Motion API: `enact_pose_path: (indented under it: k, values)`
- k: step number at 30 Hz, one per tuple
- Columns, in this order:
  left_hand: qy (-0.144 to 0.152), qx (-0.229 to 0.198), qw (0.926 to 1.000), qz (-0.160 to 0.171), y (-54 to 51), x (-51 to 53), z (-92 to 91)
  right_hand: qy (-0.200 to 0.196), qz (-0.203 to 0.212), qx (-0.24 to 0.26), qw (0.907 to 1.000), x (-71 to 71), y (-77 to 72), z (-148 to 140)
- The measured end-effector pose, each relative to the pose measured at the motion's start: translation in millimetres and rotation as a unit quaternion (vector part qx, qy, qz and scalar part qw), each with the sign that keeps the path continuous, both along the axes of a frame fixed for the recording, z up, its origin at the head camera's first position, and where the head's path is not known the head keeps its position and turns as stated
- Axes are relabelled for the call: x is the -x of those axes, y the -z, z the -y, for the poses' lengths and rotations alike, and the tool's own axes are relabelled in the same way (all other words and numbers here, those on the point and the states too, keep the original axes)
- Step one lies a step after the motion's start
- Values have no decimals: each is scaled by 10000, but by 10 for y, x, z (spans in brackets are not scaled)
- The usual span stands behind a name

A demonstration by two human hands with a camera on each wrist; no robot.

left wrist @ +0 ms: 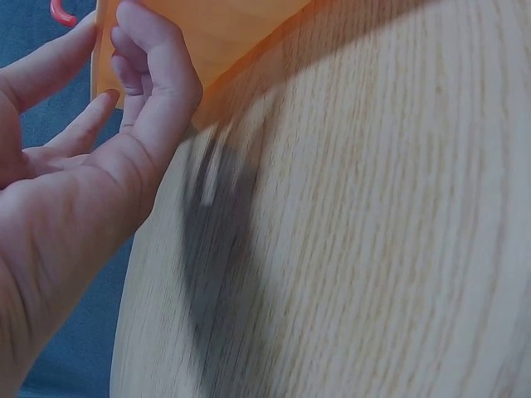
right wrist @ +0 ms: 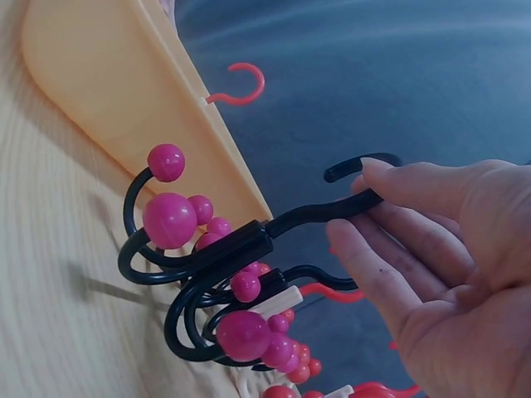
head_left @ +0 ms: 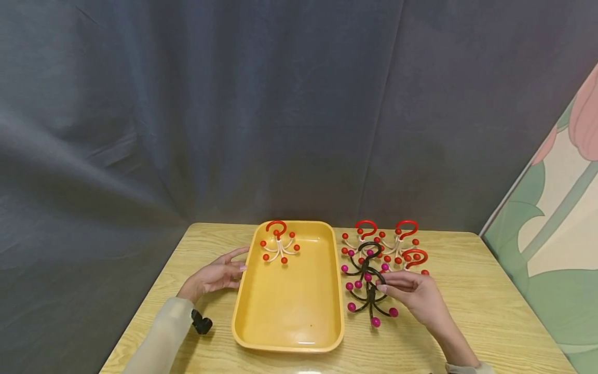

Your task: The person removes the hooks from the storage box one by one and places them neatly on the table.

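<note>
My right hand (head_left: 416, 296) pinches the curved top of a black multi-arm hook (right wrist: 249, 240) between thumb and fingers. Its black arms end in magenta balls and point down toward the table, right of the yellow tray (head_left: 289, 311). Just behind it is a second black hook (head_left: 365, 266), partly hidden. On the tray's left side, the fingers of my left hand (head_left: 219, 272) touch the outer wall, loosely bent. A white hook with red balls and a red curved top (head_left: 279, 245) stands inside the tray near its far end.
Several red-and-white hooks, among them one at the back right (head_left: 407, 224), stand close together behind the black ones. A dark grey curtain (head_left: 280, 114) rises behind the wooden table (head_left: 490, 306). A flower-patterned panel (head_left: 556, 244) borders the right side.
</note>
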State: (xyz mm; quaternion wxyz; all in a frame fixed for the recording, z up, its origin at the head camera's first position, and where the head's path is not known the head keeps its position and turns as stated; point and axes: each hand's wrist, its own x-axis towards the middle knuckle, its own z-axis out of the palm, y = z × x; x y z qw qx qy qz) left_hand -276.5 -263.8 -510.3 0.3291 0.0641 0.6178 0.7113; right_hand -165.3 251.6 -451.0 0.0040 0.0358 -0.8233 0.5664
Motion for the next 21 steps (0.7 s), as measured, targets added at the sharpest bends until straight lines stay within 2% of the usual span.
enact_pose_path:
  k: [10,21]
  values:
    - [-50,74,10000,21,-8,-14,-1,0,174,-23,9998,35,82,8]
    - [-95,78,9999,17,6,-2,-4,-196,-112,-119,9997,47,114,-29]
